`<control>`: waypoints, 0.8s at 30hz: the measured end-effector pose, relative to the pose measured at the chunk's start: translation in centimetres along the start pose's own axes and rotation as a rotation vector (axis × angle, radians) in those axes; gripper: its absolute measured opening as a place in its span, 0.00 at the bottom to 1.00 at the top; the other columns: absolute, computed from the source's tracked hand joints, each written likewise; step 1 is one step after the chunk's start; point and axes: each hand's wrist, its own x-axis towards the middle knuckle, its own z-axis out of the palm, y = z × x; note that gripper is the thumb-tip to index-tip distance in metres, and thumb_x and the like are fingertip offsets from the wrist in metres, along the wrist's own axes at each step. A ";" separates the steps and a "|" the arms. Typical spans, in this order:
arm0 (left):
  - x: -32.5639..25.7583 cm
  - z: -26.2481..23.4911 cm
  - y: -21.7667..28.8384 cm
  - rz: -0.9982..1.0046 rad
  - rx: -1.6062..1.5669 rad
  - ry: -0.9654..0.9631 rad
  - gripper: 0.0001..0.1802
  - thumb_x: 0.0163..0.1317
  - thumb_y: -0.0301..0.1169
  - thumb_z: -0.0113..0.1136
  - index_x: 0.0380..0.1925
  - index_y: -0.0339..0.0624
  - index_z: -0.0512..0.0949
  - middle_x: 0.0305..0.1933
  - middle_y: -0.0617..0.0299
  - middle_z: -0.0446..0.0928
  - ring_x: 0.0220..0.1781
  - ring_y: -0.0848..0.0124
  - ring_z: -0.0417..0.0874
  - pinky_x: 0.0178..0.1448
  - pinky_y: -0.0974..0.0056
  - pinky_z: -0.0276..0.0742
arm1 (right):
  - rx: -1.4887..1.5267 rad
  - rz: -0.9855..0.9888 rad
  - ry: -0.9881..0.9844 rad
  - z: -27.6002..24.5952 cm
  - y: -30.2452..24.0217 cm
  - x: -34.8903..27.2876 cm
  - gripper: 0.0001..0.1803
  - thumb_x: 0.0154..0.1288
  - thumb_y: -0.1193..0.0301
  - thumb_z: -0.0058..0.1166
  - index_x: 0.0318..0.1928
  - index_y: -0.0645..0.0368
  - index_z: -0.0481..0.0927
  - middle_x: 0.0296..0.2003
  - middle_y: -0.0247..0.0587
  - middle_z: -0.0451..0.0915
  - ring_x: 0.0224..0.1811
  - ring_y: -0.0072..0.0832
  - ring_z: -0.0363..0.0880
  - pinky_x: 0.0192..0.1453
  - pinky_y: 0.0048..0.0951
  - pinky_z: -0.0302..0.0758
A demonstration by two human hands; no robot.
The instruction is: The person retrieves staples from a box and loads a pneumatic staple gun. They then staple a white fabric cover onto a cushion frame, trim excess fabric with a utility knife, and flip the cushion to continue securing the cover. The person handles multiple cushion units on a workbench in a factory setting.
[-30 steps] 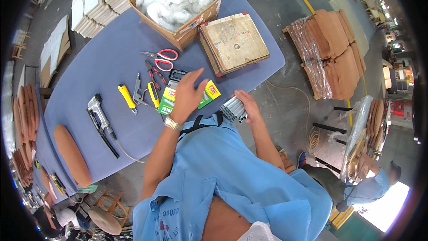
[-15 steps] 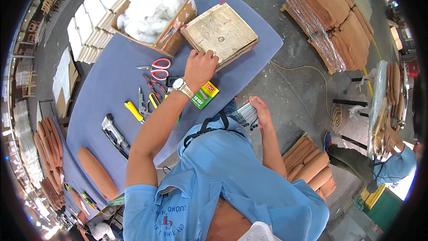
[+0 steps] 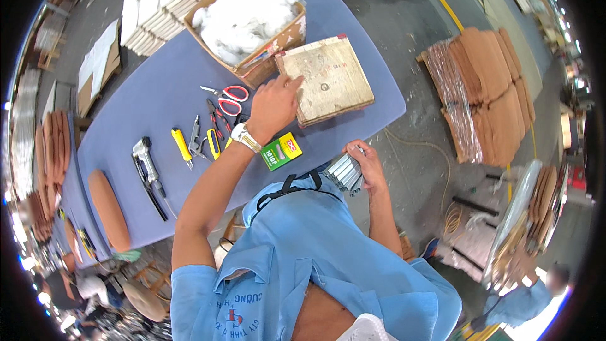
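Our left hand point(image 3: 274, 106) has moved to the worn box point(image 3: 334, 76) on the worktop point(image 3: 120, 126), fingers half-curled, hold unclear; our right hand point(image 3: 367, 167) clasps metal strips point(image 3: 343, 174), which could spill if its grip loosens.

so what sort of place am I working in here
Most likely an upholstery or furniture workshop: white fluffy stuffing fills an open box, a stapler-like tool lies on the table, and brown padded pieces are stacked beyond.
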 end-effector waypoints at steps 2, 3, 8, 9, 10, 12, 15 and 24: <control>-0.4 1.1 -1.0 -0.263 -0.215 -0.111 0.25 0.62 0.35 0.66 0.59 0.40 0.80 0.50 0.48 0.84 0.47 0.53 0.85 0.50 0.49 0.80 | -0.086 0.001 -0.063 -0.5 -2.3 1.7 0.10 0.72 0.64 0.63 0.40 0.58 0.84 0.30 0.30 0.82 0.28 0.16 0.77 0.32 0.22 0.75; -1.1 1.6 -0.9 -0.308 -0.282 -0.118 0.25 0.63 0.38 0.65 0.57 0.37 0.80 0.48 0.43 0.85 0.47 0.51 0.87 0.52 0.50 0.82 | -0.116 -0.023 -0.086 -1.0 -3.2 2.6 0.10 0.72 0.64 0.63 0.40 0.58 0.84 0.32 0.30 0.83 0.30 0.16 0.77 0.34 0.23 0.75; -3.7 2.7 3.8 -0.574 -0.636 -0.045 0.30 0.63 0.39 0.66 0.62 0.34 0.77 0.51 0.40 0.85 0.50 0.48 0.87 0.55 0.53 0.83 | -0.185 -0.025 -0.147 -4.1 -6.7 4.5 0.08 0.72 0.66 0.62 0.40 0.58 0.84 0.37 0.31 0.84 0.34 0.16 0.77 0.39 0.23 0.75; -3.8 3.0 4.7 -0.663 -0.707 -0.019 0.31 0.64 0.39 0.67 0.64 0.33 0.76 0.53 0.40 0.84 0.52 0.50 0.87 0.56 0.54 0.83 | -0.220 -0.027 -0.147 -5.2 -6.8 5.0 0.08 0.73 0.66 0.62 0.40 0.58 0.84 0.37 0.30 0.83 0.35 0.15 0.77 0.40 0.22 0.74; -3.9 3.3 5.5 -0.756 -0.774 0.010 0.33 0.64 0.39 0.67 0.65 0.32 0.75 0.55 0.40 0.84 0.54 0.52 0.87 0.57 0.56 0.83 | -0.229 0.005 -0.160 -5.7 -7.3 5.4 0.09 0.73 0.65 0.62 0.40 0.58 0.84 0.36 0.30 0.83 0.35 0.15 0.77 0.40 0.22 0.74; -3.9 4.2 6.5 -0.858 -0.958 0.121 0.36 0.65 0.40 0.68 0.67 0.29 0.71 0.61 0.40 0.81 0.60 0.56 0.85 0.61 0.58 0.81 | -0.248 0.069 -0.183 -6.7 -8.4 5.9 0.09 0.73 0.64 0.62 0.40 0.58 0.84 0.36 0.29 0.83 0.35 0.15 0.76 0.40 0.22 0.74; -3.0 4.6 7.7 -0.997 -1.155 0.267 0.39 0.66 0.39 0.68 0.70 0.26 0.67 0.66 0.41 0.77 0.66 0.58 0.81 0.66 0.59 0.78 | -0.356 0.009 -0.226 -7.5 -9.3 7.4 0.10 0.72 0.64 0.62 0.39 0.58 0.83 0.35 0.29 0.82 0.38 0.16 0.75 0.44 0.23 0.72; -2.1 2.5 5.8 -1.192 -1.681 0.330 0.31 0.72 0.34 0.62 0.71 0.34 0.67 0.51 0.60 0.85 0.47 0.76 0.85 0.52 0.70 0.80 | -0.484 -0.083 -0.322 -7.0 -12.0 9.4 0.12 0.72 0.64 0.61 0.39 0.61 0.84 0.36 0.31 0.84 0.41 0.18 0.77 0.49 0.24 0.73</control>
